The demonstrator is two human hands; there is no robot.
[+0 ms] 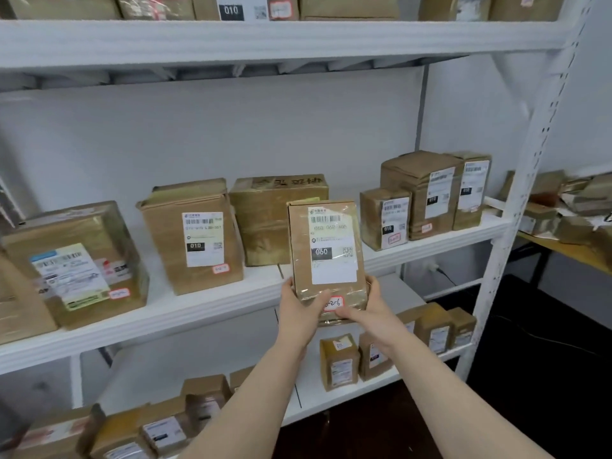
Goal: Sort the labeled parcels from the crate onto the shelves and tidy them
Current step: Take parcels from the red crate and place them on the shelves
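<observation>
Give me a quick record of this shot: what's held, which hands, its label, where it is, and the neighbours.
held: brown parcel, upright
hands: left hand and right hand grip its lower end
label: white label, reads 060
place: in front of the middle shelf
neighbours: 010 parcel to its left, small 010 parcel to its right

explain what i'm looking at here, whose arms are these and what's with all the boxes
There is no machine here. A single camera worn on a person's head looks forward and down at their own bare arms. The left hand and right hand grip the lower end of a brown 060 parcel, held upright in front of the middle shelf. Other taped parcels stand on that shelf, such as the 010 parcel. More parcels sit on the shelves above and below.
</observation>
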